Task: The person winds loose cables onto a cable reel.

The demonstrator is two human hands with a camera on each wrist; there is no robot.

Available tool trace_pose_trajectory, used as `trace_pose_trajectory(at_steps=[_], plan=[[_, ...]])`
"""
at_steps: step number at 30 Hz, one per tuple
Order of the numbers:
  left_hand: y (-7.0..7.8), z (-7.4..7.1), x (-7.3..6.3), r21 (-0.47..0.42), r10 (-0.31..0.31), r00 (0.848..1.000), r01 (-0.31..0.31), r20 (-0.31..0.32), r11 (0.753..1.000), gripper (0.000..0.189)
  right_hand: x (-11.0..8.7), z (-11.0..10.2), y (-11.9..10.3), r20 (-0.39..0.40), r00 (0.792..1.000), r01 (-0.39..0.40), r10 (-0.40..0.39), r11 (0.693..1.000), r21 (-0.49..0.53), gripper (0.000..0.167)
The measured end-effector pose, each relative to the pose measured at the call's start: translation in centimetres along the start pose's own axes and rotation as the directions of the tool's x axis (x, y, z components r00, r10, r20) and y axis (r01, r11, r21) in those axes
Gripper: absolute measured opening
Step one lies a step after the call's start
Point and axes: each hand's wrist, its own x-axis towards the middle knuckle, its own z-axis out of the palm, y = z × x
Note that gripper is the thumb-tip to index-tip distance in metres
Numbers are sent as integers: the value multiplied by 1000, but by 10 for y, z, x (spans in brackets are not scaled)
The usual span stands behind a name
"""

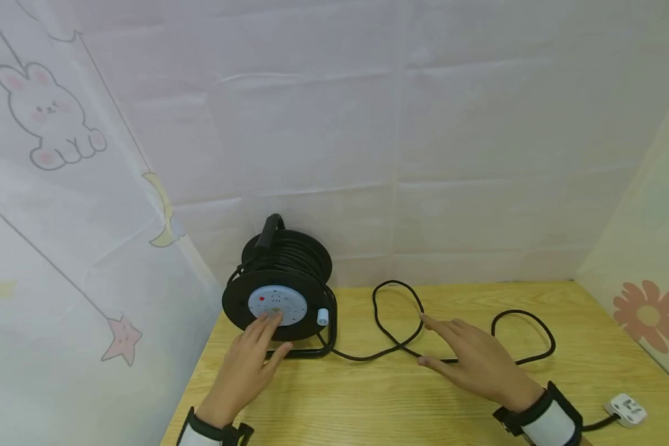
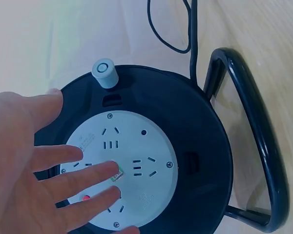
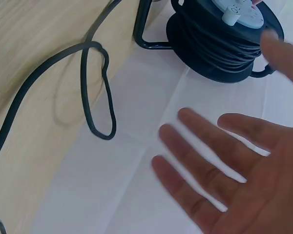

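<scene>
A black cable reel (image 1: 236, 301) stands at the back left of the wooden table, with black cable wound on its drum. Its round pale socket plate (image 2: 151, 204) has several outlets and a red button. A light grey crank knob (image 2: 105, 74) sticks out near the rim. My left hand (image 1: 246, 365) is in front of the reel, fingers extended and overlapping the plate. Over the loose cable (image 1: 362, 358), right of the reel, my right hand (image 1: 474, 359) is held with straight, spread fingers and nothing in it.
The loose cable loops across the table (image 1: 357, 409) to a white plug (image 1: 626, 409) at the right front. A black tube stand (image 2: 263, 146) supports the reel. Behind the table hangs a pale sheet (image 1: 323, 124), with printed cloth at both sides.
</scene>
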Motion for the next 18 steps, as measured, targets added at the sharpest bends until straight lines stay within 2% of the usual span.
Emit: trace_pose_trajectory(at_steps=[5,8,12,15,18], plan=[[1,-4,10,2,46,995,-46,-93,999,50,11,11,-6,-64,998,32,-30,999,26,55],[2,-5,16,-6,46,990,-47,-133,999,43,18,16,-9,-75,996,56,-53,997,44,49],[4,-7,21,-42,-9,985,2,-173,999,32,28,23,-15,-74,994,80,-74,994,72,44],[4,-10,25,-62,-47,977,34,-209,997,23,36,28,-20,-36,997,72,-69,992,105,43],[4,-12,31,-73,-55,966,38,-252,997,20,45,35,-24,-6,997,75,-75,988,134,43]])
